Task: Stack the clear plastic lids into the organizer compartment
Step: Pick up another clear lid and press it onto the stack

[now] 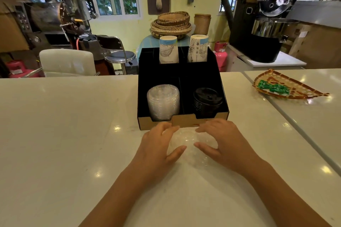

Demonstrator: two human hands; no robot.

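A loose pile of clear plastic lids [190, 143] lies on the white counter just in front of the black organizer [181, 120]. My left hand [158, 145] cups the pile from its left side, and my right hand [224, 141] cups it from the right, fingers curled around the lids. In the organizer's front left compartment stands a tall stack of clear lids [163, 102]. The front right compartment holds a stack of black lids [207, 102].
Two stacks of paper cups [168, 49] stand in the organizer's rear compartments. A woven tray with green packets [282, 86] lies on the counter at the right. A seam [287, 116] divides the counter beyond my right hand.
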